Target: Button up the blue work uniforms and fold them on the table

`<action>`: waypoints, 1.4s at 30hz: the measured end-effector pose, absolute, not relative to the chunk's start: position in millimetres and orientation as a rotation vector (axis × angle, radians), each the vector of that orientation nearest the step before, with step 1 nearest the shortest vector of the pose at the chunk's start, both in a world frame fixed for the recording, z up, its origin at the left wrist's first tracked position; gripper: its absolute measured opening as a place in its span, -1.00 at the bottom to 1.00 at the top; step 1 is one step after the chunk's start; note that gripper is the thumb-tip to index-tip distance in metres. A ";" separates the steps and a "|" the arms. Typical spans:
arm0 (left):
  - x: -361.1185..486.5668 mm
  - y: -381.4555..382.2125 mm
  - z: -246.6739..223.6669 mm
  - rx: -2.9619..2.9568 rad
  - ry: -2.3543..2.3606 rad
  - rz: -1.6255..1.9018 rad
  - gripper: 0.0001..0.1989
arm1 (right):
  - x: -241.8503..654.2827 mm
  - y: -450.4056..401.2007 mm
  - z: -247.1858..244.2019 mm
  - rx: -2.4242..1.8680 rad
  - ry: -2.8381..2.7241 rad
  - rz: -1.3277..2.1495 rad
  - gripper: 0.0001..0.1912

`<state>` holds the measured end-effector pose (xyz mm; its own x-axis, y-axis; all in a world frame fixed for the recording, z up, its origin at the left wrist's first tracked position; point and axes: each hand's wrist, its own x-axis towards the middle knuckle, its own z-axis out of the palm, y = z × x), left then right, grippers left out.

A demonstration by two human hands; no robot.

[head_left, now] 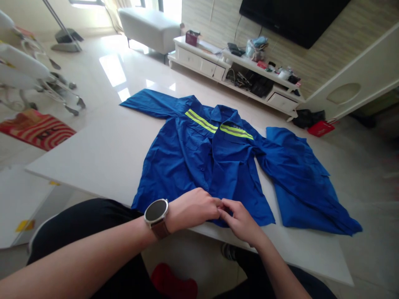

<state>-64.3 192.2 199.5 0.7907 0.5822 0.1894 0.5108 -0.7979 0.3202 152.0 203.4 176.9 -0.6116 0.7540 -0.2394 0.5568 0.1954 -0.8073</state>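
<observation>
A blue work jacket (196, 153) with a collar and yellow-and-grey reflective strips lies spread on the white table (93, 162), front side up, one sleeve stretched to the far left. My left hand (198, 207), a round watch (156, 211) on its wrist, is closed over the jacket's lower hem. My right hand (238, 220) meets it there, thumb and fingertips pinched against the left fingers. Whatever lies between the fingertips is hidden. On the table's right side is another blue garment (299, 166), folded, with the jacket's other sleeve across it.
Beyond the table stands a low white TV cabinet (199, 62) carrying small items, under a wall-mounted television (293, 16). A grey bench (151, 27) is at the back. On the left are a red striped bag (37, 131) and white chairs (23, 62). My legs are under the table's near edge.
</observation>
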 end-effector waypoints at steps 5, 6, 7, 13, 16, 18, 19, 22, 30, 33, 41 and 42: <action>-63.8 194.1 196.8 2.697 0.857 0.399 -0.85 | 149.8 203.0 177.1 -1.283 -2.302 1.332 -0.76; -63.3 194.2 195.4 2.691 0.861 0.399 -0.85 | 149.7 202.9 175.8 -1.284 -2.309 1.328 -0.77; -62.8 194.3 193.8 2.686 0.865 0.402 -0.85 | 149.8 202.9 174.2 -1.285 -2.312 1.322 -0.77; -60.3 194.6 187.0 2.672 0.882 0.399 -0.85 | 151.4 202.3 168.6 -1.293 -2.284 1.344 -0.79; -61.2 195.6 185.7 2.663 0.911 0.339 -0.86 | 151.8 202.1 168.6 -1.320 -2.259 1.369 -0.82; -62.1 196.6 185.2 2.647 0.920 0.323 -0.87 | 151.8 201.9 168.6 -1.338 -2.252 1.370 -0.83; -62.4 197.1 185.2 2.640 0.922 0.317 -0.86 | 151.7 201.7 168.5 -1.345 -2.251 1.364 -0.83; -62.3 198.3 186.1 2.633 0.936 0.302 -0.85 | 151.8 200.9 168.5 -1.352 -2.263 1.337 -0.81; -59.9 198.2 186.8 2.664 0.933 0.276 -0.84 | 150.3 200.5 167.0 -1.317 -2.313 1.266 -0.82; -60.1 197.0 188.0 2.675 0.936 0.271 -0.84 | 147.3 199.3 167.4 -1.301 -2.356 1.215 -0.82; -58.9 192.1 193.2 2.673 0.956 0.287 -0.85 | 150.6 197.5 168.4 -1.242 -2.391 1.144 -0.79; -58.3 191.7 193.0 2.671 0.949 0.286 -0.86 | 151.9 197.6 167.7 -1.237 -2.390 1.149 -0.78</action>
<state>-58.3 191.7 193.0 0.7630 0.6403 0.0881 0.5824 -0.7402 0.3360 151.9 197.6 167.7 -0.6238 0.7664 -0.1535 0.5983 0.3419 -0.7247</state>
